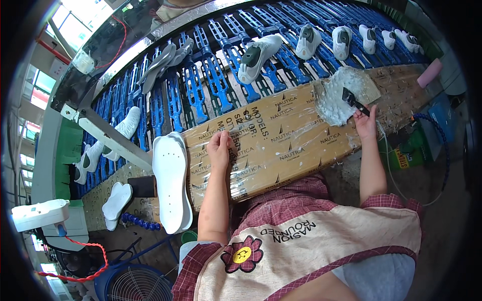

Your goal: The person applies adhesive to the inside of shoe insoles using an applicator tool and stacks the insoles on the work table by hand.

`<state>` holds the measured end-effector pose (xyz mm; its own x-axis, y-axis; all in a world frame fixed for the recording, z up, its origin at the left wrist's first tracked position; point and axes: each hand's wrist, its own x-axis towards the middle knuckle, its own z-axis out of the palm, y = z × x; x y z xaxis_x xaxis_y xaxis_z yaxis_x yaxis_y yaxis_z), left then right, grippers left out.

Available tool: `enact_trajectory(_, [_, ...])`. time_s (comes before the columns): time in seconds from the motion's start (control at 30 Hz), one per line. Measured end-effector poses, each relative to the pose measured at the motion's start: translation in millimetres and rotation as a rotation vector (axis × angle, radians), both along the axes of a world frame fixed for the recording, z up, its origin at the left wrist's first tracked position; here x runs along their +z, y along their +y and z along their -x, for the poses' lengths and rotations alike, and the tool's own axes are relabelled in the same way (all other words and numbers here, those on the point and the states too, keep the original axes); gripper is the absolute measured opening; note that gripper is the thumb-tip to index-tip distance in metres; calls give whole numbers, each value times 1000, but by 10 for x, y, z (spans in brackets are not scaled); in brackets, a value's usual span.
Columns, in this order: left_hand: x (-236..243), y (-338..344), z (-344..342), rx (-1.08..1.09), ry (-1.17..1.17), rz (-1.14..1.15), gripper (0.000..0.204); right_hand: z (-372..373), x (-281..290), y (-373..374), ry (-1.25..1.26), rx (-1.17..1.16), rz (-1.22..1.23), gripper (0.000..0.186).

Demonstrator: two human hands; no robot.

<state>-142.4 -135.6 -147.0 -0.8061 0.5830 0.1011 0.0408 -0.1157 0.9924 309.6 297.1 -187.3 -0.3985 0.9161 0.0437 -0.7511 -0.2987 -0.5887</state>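
My right hand [365, 123] holds the black handle of a brush [355, 102] at the right end of the cardboard-covered bench. The brush's head lies on a crusted white, glue-like mass [346, 90]. My left hand [219, 147] is closed above the middle of the cardboard [281, 145], its fingers pressed together; whether anything is in them is hidden. To the left of that hand, a stack of white shoe soles [169, 183] lies at the bench's end.
Beyond the bench runs a conveyor of blue slats [216, 70] carrying several white shoes [258, 57] and grey soles [163, 65]. A metal bar [113, 135] crosses at left. Smaller white soles [117, 200] lie nearby. A pink roll [430, 73] sits at far right; a blue fan [138, 283] stands below.
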Motion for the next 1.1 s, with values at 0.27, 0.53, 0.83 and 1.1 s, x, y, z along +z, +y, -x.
enact_trajectory(0.27, [-15,-19,-5,0,-42,-25,25,-19,9,2,-1,7,1,45])
enact_trajectory(0.53, [10,-52,-30,16,-4,12,24,26,72,-13,-17,0,23,47])
enact_trajectory(0.83, [147,-41,-80,11,-40,-8,25,-30,23,54,-16,-51,43,47])
enact_trajectory(1.1, [-13,-70,-117,-1,55,48,24,-24,92,-141,12,-60,53,47])
